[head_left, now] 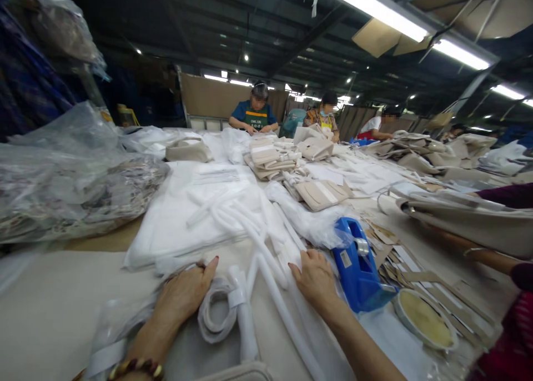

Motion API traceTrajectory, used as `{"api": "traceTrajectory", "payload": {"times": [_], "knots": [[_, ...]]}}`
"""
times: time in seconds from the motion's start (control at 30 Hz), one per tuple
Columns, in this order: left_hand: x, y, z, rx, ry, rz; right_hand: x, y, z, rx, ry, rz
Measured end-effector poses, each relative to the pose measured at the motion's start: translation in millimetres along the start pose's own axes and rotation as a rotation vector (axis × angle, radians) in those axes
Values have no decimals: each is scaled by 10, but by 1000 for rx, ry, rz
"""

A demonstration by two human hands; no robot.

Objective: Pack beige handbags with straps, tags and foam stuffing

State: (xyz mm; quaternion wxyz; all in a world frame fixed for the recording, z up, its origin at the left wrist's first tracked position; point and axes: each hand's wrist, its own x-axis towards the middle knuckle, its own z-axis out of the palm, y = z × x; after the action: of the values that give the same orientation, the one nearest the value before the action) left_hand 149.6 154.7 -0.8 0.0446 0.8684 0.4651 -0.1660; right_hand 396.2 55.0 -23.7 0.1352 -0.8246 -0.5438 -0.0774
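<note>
My left hand (183,292) rests on the table, fingers curled over a clear plastic bag (120,320) and beside a coiled white wrapped strap (220,309). My right hand (314,278) lies palm down with its fingers on a pile of long white foam-wrapped straps (254,231). A blue tape dispenser (358,267) stands just right of my right hand. A stack of white cloth bags (187,214) lies beyond the straps.
Beige handbags (320,193) and stacks of parts cover the long table. Clear bags of goods (70,186) are piled at left. A tape roll (425,320) and card strips lie at right. A co-worker's arm (478,256) holds a beige bag at right; three people work at the far end.
</note>
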Motion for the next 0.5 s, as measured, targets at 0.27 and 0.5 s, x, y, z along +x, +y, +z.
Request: {"api": "traceTrajectory", "payload": {"times": [0.27,0.5], "knots": [[37,-28,46,1,5,37,175,-182,112,178,-25,183],[27,-29,22,1,-13,46,120,-120,-168,849,-138,406]]}}
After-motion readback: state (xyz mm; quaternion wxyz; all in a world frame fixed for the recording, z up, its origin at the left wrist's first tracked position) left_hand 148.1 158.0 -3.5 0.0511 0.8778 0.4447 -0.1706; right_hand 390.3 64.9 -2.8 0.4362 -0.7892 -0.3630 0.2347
